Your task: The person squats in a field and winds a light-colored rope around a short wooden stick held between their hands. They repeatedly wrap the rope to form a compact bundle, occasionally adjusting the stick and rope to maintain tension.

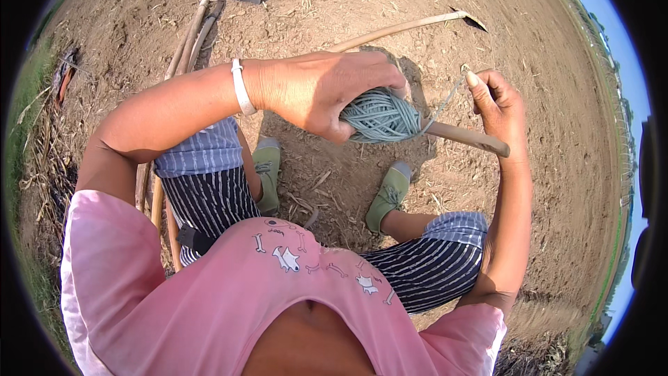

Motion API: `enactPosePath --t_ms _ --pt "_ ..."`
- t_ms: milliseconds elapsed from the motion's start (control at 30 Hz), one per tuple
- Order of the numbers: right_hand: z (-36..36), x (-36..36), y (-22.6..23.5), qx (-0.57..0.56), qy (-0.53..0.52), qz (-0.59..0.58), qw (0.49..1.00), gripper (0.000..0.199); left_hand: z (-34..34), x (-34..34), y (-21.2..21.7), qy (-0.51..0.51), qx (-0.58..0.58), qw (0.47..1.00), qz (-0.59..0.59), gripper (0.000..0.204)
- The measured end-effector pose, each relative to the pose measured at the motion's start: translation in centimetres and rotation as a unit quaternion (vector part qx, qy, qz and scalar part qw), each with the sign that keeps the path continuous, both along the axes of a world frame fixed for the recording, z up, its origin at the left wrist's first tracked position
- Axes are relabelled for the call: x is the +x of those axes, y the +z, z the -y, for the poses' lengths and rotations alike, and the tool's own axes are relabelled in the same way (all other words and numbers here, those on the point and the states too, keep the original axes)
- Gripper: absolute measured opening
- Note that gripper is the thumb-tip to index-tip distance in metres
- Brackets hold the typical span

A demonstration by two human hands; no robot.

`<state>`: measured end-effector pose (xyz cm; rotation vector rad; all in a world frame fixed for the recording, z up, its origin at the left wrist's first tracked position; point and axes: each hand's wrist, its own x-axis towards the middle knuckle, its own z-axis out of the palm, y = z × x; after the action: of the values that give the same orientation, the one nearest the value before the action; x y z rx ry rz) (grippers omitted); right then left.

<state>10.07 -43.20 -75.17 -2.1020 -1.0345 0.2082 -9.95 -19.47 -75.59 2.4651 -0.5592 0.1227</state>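
Twine ball (383,115), pale blue-green, in the curled grip of the left hand (337,90), thumb on the near side and fingers over the far side, above bare soil (334,188). Strand (445,101) up from the ball to the right hand (499,101), pinched there between thumb and finger. Wooden stick (467,137) out past the ball's right side (through it or merely behind, impossible to tell), tip before the right wrist. Beyond, on the soil, a long-handled hoe (396,30).

Bright direct sunlight, dark shadows on the soil (570,188), strong fisheye bending toward the edges
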Motion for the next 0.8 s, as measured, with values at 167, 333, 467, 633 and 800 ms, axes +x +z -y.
enactPosePath --t_ms 167,333,467,633,800 --pt "-0.4 1.5 -3.8 0.067 0.093 -0.081 0.99 0.038 -2.0 0.5 2.8 0.076 -0.366 0.927 0.017 0.07" --pt "-1.3 -0.9 -3.0 0.042 0.085 -0.104 0.99 0.035 -6.5 1.2 4.5 0.192 -0.516 0.822 0.147 0.057" --pt "-3.6 -8.0 -0.6 0.001 0.217 -0.174 0.961 0.031 -8.1 1.0 4.8 0.205 -0.624 0.738 0.154 0.048" --pt "-5.3 -8.5 -4.4 -0.054 0.281 -0.142 0.947 0.027 -7.0 1.0 3.8 0.129 -0.711 0.689 0.056 0.038" --pt "-3.2 -1.3 -4.6 -0.155 0.059 -0.048 0.985 0.022 -5.8 0.6 2.5 0.16 -0.541 0.826 -0.008 0.046"
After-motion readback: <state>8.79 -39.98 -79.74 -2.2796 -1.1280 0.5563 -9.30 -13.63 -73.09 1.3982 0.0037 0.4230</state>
